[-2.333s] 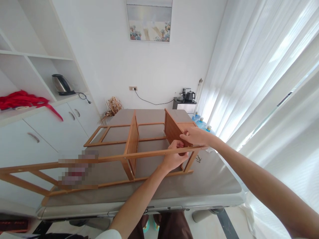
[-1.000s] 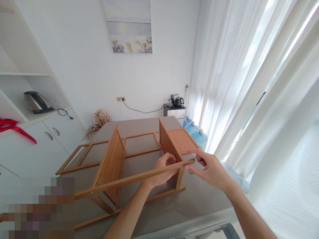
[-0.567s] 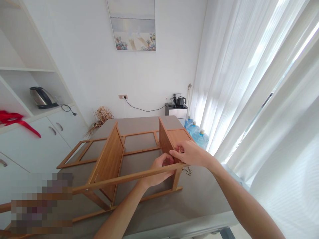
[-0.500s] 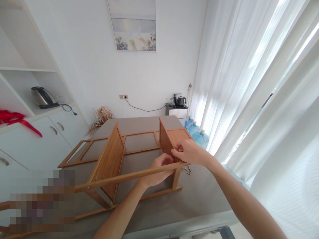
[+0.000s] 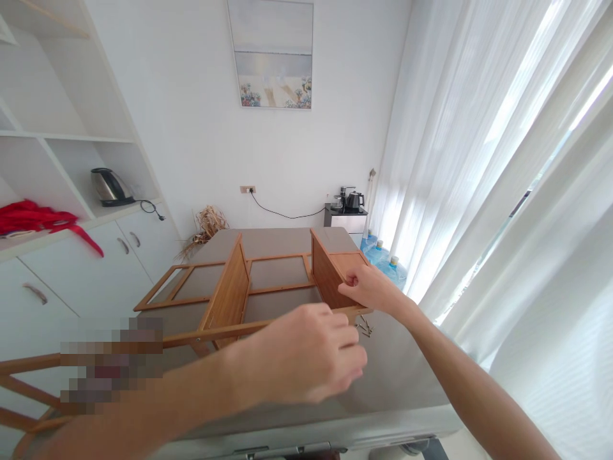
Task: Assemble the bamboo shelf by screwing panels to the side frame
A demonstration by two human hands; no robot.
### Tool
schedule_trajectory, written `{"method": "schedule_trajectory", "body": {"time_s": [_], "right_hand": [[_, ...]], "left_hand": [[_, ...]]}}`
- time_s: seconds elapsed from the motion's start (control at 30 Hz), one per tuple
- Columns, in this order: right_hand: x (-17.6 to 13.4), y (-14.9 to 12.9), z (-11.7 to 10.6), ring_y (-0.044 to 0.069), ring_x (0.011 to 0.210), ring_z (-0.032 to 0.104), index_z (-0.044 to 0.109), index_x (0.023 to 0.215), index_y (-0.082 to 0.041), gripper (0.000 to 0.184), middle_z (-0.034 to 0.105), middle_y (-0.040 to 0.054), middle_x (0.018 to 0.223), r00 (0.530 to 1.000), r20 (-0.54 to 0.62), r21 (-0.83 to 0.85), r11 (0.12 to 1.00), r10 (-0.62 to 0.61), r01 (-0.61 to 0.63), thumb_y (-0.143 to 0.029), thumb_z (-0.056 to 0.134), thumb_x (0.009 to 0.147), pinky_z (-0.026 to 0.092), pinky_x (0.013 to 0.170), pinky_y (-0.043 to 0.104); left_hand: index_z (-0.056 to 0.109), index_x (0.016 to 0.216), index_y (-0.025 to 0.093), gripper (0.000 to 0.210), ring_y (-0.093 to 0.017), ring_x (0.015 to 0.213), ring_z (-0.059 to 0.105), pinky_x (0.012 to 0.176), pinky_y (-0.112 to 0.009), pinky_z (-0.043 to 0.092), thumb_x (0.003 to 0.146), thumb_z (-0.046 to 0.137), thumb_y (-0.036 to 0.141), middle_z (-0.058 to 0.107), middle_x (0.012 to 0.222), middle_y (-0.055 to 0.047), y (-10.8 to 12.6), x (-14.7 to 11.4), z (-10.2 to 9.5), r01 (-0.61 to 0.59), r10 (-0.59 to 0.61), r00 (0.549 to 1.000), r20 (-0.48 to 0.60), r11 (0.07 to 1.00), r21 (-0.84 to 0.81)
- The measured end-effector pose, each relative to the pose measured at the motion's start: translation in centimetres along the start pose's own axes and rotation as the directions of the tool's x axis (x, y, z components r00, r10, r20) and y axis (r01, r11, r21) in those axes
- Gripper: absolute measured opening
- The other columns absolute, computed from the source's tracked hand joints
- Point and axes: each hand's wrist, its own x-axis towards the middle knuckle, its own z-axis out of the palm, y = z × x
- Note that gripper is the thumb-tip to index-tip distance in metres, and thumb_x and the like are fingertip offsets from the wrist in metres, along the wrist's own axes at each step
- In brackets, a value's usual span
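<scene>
A wooden shelf unit lies on its side on the grey table, with two upright panels between slim side rails. My right hand grips it at the near end of the right panel, thumb and fingers closed by the corner with the near rail. In front of the near rail, closer to me, is my left hand, raised with its fingers curled; the palm side is hidden, so I cannot see what is in it. Several screws lie loose on the table just beyond its fingertips.
At the left, a person's blurred-out area overlaps the shelf's rails. White cabinets hold an electric kettle and red cloth. Behind the table stand dried plants, a tea stand and blue water bottles. Curtains hang right.
My left hand has come out from under the near rail and up towards me, to this side of it. The right hand stays at the panel's corner. The view has shifted slightly.
</scene>
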Motion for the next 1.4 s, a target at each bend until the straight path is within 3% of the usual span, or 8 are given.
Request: {"method": "schedule_trajectory", "body": {"time_s": [0.2, 0.43, 0.53, 0.63, 0.8, 0.9, 1.17, 1.4], "right_hand": [[-0.3, -0.1, -0.1, 0.011, 0.051, 0.028, 0.034, 0.054, -0.021, 0.036, 0.032, -0.004, 0.051, 1.0, 0.026, 0.028, 1.0, 0.011, -0.012, -0.032, 0.056, 0.079, 0.017, 0.05, 0.028], [-0.8, 0.5, -0.9, 0.009, 0.049, 0.039, 0.049, 0.061, -0.02, 0.046, 0.049, -0.0025, 0.054, 0.991, 0.132, 0.117, 0.993, -0.019, 0.003, -0.056, 0.048, 0.089, 0.023, 0.046, 0.025], [-1.0, 0.9, -1.4, 0.009, 0.047, 0.036, 0.055, 0.068, -0.019, 0.048, 0.045, -0.004, 0.053, 0.971, 0.234, 0.229, 0.973, -0.054, -0.001, -0.06, 0.044, 0.091, 0.023, 0.045, 0.024], [-1.4, 1.3, -2.2, 0.008, 0.048, 0.03, 0.059, 0.073, -0.019, 0.044, 0.034, -0.0065, 0.053, 0.955, 0.263, 0.319, 0.947, -0.133, 0.044, -0.057, 0.046, 0.092, 0.021, 0.046, 0.023], [-2.9, 4.0, -2.7, 0.009, 0.053, 0.029, 0.064, 0.083, -0.019, 0.044, 0.033, -0.0064, 0.058, 0.985, 0.148, 0.412, 0.911, -0.083, 0.015, -0.059, 0.047, 0.092, 0.024, 0.048, 0.023], [-3.7, 7.3, -0.3, 0.01, 0.056, 0.034, 0.065, 0.088, -0.019, 0.046, 0.04, -0.005, 0.063, 0.998, -0.006, 0.458, 0.888, 0.061, -0.051, -0.058, 0.042, 0.093, 0.029, 0.051, 0.023], [-5.7, 14.0, 12.8, 0.014, 0.056, 0.041, 0.067, 0.087, -0.018, 0.036, 0.039, -0.0056, 0.057, 0.958, -0.13, 0.368, 0.91, 0.256, -0.193, -0.049, 0.05, 0.082, 0.034, 0.057, 0.027], [-8.8, 15.7, 15.7, 0.018, 0.064, 0.049, 0.065, 0.098, -0.02, 0.031, 0.049, -0.0018, 0.065, 0.935, -0.2, 0.312, 0.924, 0.293, -0.223, -0.033, 0.044, 0.081, 0.041, 0.067, 0.031]], "left_hand": [[0.055, 0.099, 0.017, 0.016, -0.018, 0.069, 0.063, 0.062, -0.033, 0.043, 0.095, 0.042, 0.023, 0.062, 0.099, -0.007, -8.5, 3.3, -0.5, 0.354, -0.362, 0.921, 0.144, 0.932, 0.076], [0.043, 0.123, 0.025, 0.033, -0.015, 0.075, 0.065, 0.069, -0.033, 0.05, 0.097, 0.041, 0.045, 0.058, 0.119, -0.005, -8.7, 2.7, 5.3, 0.492, -0.539, 0.842, 0.019, 0.753, -0.437], [0.037, 0.137, 0.026, 0.046, -0.018, 0.093, 0.065, 0.081, -0.036, 0.05, 0.098, 0.037, 0.051, 0.054, 0.132, -0.008, -8.6, 2.8, 7.1, 0.496, -0.543, 0.836, 0.077, 0.688, -0.53], [0.053, 0.124, 0.022, 0.044, -0.02, 0.113, 0.057, 0.097, -0.035, 0.044, 0.101, 0.029, 0.051, 0.057, 0.128, -0.008, -9.0, 3.3, 8.3, 0.401, -0.429, 0.897, 0.107, 0.689, -0.603], [0.063, 0.097, 0.019, 0.054, -0.017, 0.093, 0.06, 0.093, -0.034, 0.045, 0.098, 0.028, 0.061, 0.056, 0.106, -0.006, -9.4, 3.9, 8.8, 0.389, -0.371, 0.912, 0.171, 0.66, -0.643], [0.065, 0.096, 0.02, 0.057, -0.015, 0.082, 0.059, 0.087, -0.035, 0.046, 0.094, 0.033, 0.067, 0.052, 0.108, -0.005, -9.4, 4.1, 8.9, 0.415, -0.372, 0.904, 0.209, 0.652, -0.635], [0.068, 0.099, 0.021, 0.056, -0.015, 0.086, 0.058, 0.089, -0.034, 0.046, 0.095, 0.033, 0.065, 0.05, 0.107, -0.005, -9.1, 4.3, 9.2, 0.372, -0.348, 0.923, 0.167, 0.688, -0.623], [0.066, 0.101, 0.025, 0.055, -0.011, 0.071, 0.056, 0.076, -0.033, 0.048, 0.099, 0.024, 0.06, 0.047, 0.109, -0.003, -9.0, 4.2, 9.2, 0.388, -0.365, 0.92, 0.14, 0.805, -0.45]]}}
